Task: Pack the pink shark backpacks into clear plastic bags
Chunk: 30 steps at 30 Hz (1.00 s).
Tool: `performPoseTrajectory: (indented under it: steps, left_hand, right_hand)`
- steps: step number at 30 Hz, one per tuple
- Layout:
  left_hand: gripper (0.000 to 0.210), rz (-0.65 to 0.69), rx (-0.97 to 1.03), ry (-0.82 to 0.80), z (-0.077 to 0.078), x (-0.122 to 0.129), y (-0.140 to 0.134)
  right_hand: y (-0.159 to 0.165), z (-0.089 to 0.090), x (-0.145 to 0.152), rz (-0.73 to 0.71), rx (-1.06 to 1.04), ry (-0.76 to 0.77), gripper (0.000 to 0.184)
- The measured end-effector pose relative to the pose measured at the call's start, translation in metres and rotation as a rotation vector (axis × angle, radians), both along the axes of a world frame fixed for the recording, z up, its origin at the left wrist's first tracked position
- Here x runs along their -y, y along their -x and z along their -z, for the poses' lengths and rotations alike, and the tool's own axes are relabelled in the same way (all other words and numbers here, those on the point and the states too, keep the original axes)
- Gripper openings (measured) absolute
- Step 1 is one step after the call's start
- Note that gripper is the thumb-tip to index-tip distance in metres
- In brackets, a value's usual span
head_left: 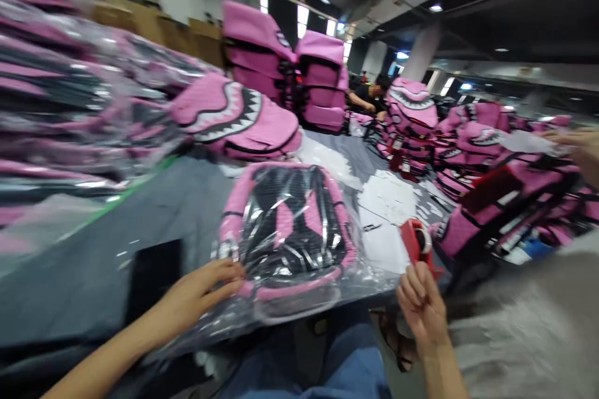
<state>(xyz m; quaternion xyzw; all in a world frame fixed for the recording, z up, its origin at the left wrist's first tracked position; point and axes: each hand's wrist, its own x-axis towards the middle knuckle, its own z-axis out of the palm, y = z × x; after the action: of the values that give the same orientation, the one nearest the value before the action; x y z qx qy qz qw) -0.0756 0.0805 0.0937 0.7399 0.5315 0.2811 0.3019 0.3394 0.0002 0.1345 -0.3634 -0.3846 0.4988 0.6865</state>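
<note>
Head cam has my left hand (218, 283) on the near left corner of a clear plastic bag (299, 310), fingers together, though I can't tell if they're pinching film. My right hand (423, 302) is clamped around a red tape dispenser (410, 242). The pink backpack (284, 224) lies on the table (173, 206) right in front of me, already inside the bag. Looks partway done to me: the near edge seems loose, and I can't make out any tape on it. White papers (386, 196) sit just beyond on the right. Wrapped stack (56, 106) crowds the left, unwrapped pile (508, 199) the right, plus somebody else's hand (580, 149).
</note>
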Motion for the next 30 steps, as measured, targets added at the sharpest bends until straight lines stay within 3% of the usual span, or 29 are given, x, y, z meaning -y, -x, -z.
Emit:
performPoseTrajectory:
  steps: [2,5,7,9,12,15,18,20,22,24,28,30]
  left_hand:
    - [0.041,0.089,-0.01,0.066,-0.008,0.0,-0.001]
    - [0.033,0.099,-0.023,0.088,-0.015,-0.001,-0.007]
    - [0.03,0.094,-0.03,0.092,-0.014,-0.001,-0.01]
    - [0.029,0.102,-0.04,0.087,-0.012,0.0,-0.011]
    - [0.029,0.111,-0.04,0.084,-0.008,0.002,-0.009]
    - [0.031,0.125,-0.023,0.09,-0.008,0.003,-0.008]
    - [0.032,0.135,-0.026,0.081,-0.01,0.004,-0.007]
    - [0.031,0.136,-0.031,0.084,-0.009,0.003,-0.005]
    - [0.03,0.13,-0.033,0.096,-0.007,0.002,-0.005]
    - [0.03,0.119,-0.029,0.1,-0.006,0.002,-0.007]
    - [0.033,0.103,-0.011,0.101,-0.01,0.003,-0.011]
    - [0.032,0.085,0.003,0.127,-0.018,0.003,-0.009]
  right_hand:
    - [0.028,-0.028,-0.017,-0.26,0.144,-0.155,0.044]
    - [0.09,-0.053,-0.06,-0.724,0.672,-0.272,0.038]
    - [0.136,-0.054,-0.092,-0.946,1.059,-0.33,0.032]
    - [0.173,-0.046,-0.121,-1.041,1.403,-0.377,0.027]
    - [0.198,-0.03,-0.154,-0.998,1.74,-0.292,0.033]
    - [0.19,-0.026,-0.17,-0.815,1.822,-0.121,0.049]
    - [0.172,-0.036,-0.162,-0.604,1.851,-0.063,0.038]
    - [0.166,-0.04,-0.145,-0.479,1.814,-0.154,0.027]
    - [0.17,-0.037,-0.125,-0.513,1.732,-0.296,0.024]
    - [0.182,-0.025,-0.11,-0.636,1.727,-0.353,0.031]
    - [0.212,-0.001,-0.107,-0.735,1.929,-0.218,0.048]
    - [0.214,0.002,-0.111,-0.737,1.863,-0.204,0.048]
